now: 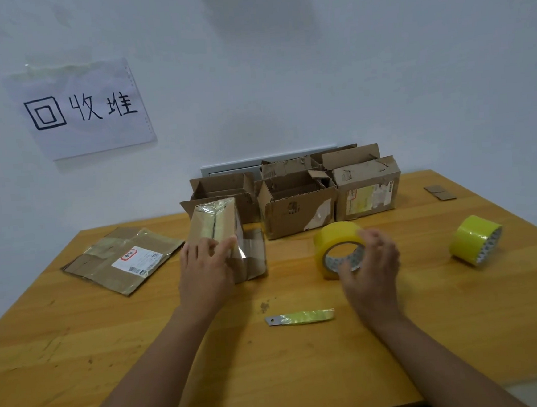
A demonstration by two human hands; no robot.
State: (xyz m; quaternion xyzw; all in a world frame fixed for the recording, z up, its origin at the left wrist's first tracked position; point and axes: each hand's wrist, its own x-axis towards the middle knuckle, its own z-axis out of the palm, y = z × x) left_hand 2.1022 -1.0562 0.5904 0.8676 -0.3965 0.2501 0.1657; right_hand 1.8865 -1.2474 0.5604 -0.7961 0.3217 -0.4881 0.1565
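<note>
A small cardboard box (220, 220) wrapped in clear tape stands on the wooden table (110, 328) left of centre. My left hand (205, 269) rests on its near top edge, fingers laid flat along the taped top and thumb out to the right. A yellow tape roll (334, 240) stands on its edge right of the box. My right hand (370, 266) holds it, fingers over its upper right rim and thumb across the core opening; the hand is blurred. A utility blade (298, 317) with a yellow-green wrapped handle lies on the table between my forearms.
A second yellow tape roll (475, 240) lies at the right. A flattened box with a label (124, 259) lies at the left. Several opened cardboard boxes (296, 201) stand along the wall behind. A cardboard scrap (439, 192) sits far right. A handwritten paper sign (83, 108) hangs on the wall.
</note>
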